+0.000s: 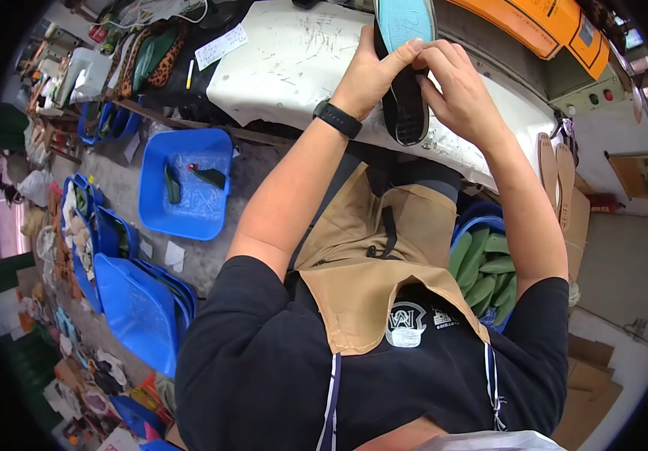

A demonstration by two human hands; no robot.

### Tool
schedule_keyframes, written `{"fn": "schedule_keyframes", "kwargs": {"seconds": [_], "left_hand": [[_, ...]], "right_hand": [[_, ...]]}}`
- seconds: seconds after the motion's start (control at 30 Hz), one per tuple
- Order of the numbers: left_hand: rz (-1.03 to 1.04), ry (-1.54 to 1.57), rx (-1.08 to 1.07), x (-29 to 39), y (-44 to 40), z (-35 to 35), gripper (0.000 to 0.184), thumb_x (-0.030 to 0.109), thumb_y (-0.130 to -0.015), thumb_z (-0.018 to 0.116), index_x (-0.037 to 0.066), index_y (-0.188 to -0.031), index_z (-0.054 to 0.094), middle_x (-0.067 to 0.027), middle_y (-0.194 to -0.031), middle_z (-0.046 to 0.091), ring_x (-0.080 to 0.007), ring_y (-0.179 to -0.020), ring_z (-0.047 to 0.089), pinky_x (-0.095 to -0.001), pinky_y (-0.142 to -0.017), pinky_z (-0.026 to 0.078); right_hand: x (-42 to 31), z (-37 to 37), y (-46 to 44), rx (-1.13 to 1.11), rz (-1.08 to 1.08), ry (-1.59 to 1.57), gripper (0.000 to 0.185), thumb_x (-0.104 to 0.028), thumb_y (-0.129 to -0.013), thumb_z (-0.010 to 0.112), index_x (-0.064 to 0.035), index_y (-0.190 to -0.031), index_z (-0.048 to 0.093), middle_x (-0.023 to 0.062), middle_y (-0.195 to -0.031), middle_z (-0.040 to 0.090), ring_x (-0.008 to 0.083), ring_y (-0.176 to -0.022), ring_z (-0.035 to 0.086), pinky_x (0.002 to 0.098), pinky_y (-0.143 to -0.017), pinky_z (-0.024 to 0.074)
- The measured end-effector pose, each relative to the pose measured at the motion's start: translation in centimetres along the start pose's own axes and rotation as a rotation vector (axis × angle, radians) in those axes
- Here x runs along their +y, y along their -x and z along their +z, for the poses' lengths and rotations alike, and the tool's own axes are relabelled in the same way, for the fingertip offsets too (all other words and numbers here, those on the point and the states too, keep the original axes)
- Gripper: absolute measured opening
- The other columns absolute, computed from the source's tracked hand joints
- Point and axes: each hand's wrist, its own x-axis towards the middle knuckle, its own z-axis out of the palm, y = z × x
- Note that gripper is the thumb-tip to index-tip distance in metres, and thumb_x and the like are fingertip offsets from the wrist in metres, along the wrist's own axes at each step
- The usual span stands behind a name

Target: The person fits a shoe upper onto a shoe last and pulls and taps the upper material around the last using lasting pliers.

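Over the white-covered bench I hold a dark shoe sole (407,113) with a light blue upper face (404,26). Its long side runs away from me, and the far end is cut off by the top of the view. My left hand (379,71), wearing a black wristband (337,119), grips it from the left, thumb lying across the blue face. On the other side, my right hand (459,86) has its fingers bent and pinched at the edge, close to the left thumb. The right fingertips are partly hidden.
A blue bin (155,218) with a few green pieces stands on the floor at left, near stacked blue bins (132,301). Green soles (482,270) fill a tub by my right side. An orange box (542,26) is at the back right, and brown soles (546,169) stand at right.
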Motion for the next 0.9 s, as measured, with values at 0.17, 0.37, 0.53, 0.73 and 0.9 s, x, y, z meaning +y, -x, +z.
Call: {"fn": "schedule_keyframes", "kwargs": {"seconds": [0.17,0.37,0.53,0.73,0.9], "left_hand": [[0.014,0.088,-0.114,0.5,-0.3,-1.2,0.071,0.045,-0.105,0.062,0.008,-0.158,0.033,-0.0250,-0.146,0.055,-0.0364,-0.134,0.056,-0.0460,-0.114,0.045],[0.103,0.064,-0.183,-0.7,-1.2,-1.3,0.066,0.044,-0.106,0.060,0.007,-0.156,0.035,-0.0247,-0.145,0.055,-0.0355,-0.132,0.058,-0.0464,-0.112,0.047],[0.103,0.040,-0.174,-0.3,-1.2,-1.0,0.066,0.044,-0.106,0.060,0.007,-0.155,0.036,-0.0245,-0.147,0.053,-0.0352,-0.133,0.057,-0.0469,-0.114,0.045],[0.114,0.032,-0.170,-0.4,-1.1,-0.8,0.066,0.044,-0.106,0.059,0.006,-0.155,0.036,-0.0247,-0.148,0.053,-0.0358,-0.133,0.057,-0.0470,-0.114,0.045],[0.145,0.015,-0.149,-0.8,-1.5,-0.9,0.067,0.045,-0.106,0.060,0.005,-0.154,0.036,-0.0259,-0.147,0.052,-0.0376,-0.132,0.058,-0.0475,-0.113,0.047]], "right_hand": [[-0.9,0.1,-0.6,0.018,0.070,-0.011,0.023,0.001,-0.087,0.063,-0.0047,-0.110,0.060,0.0104,-0.111,0.062,0.0288,-0.098,0.057,0.0390,-0.089,0.0484],[-1.6,-0.7,-0.8,-0.040,0.112,0.124,0.016,-0.001,-0.088,0.064,-0.0049,-0.104,0.061,0.0143,-0.105,0.064,0.0334,-0.097,0.060,0.0392,-0.088,0.0525],[-2.4,-0.5,-0.7,-0.032,0.185,0.106,0.014,-0.003,-0.091,0.064,-0.0041,-0.104,0.061,0.0137,-0.103,0.065,0.0336,-0.093,0.063,0.0396,-0.085,0.0533],[-3.0,-0.4,-0.4,-0.045,0.339,-0.012,0.011,-0.006,-0.094,0.063,-0.0037,-0.104,0.060,0.0129,-0.102,0.066,0.0327,-0.088,0.066,0.0411,-0.081,0.0538],[-2.4,-0.5,-0.1,-0.071,0.287,-0.019,0.011,-0.003,-0.095,0.062,-0.0032,-0.105,0.060,0.0108,-0.100,0.067,0.0290,-0.083,0.064,0.0394,-0.077,0.0517]]}}
